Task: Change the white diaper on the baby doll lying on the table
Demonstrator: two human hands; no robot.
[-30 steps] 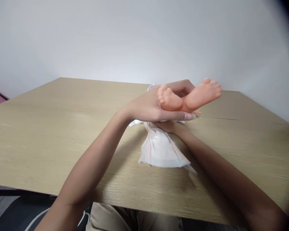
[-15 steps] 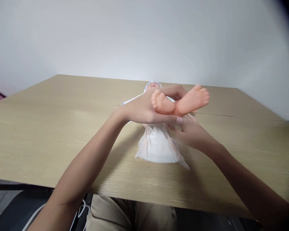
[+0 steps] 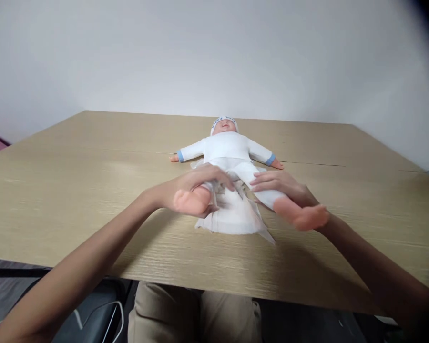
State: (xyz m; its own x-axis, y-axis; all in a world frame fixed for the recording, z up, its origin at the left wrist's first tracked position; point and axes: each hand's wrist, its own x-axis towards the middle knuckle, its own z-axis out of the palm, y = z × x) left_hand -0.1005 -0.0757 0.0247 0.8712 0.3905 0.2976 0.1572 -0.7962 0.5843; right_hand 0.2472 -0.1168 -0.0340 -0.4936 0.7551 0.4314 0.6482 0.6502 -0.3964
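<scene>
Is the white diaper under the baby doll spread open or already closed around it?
Spread open. The white diaper lies flat on the wooden table beneath the white-clothed baby doll, between its parted legs, not wrapped over its body.

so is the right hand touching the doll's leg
Touching: the head view shows the right hand lying on the doll's white-trousered leg, fingers flat against it, no gap.

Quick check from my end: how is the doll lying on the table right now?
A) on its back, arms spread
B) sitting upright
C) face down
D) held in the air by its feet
A: the doll lies face up on the table, both arms out sideways, with the left hand and right hand on its legs.
</scene>
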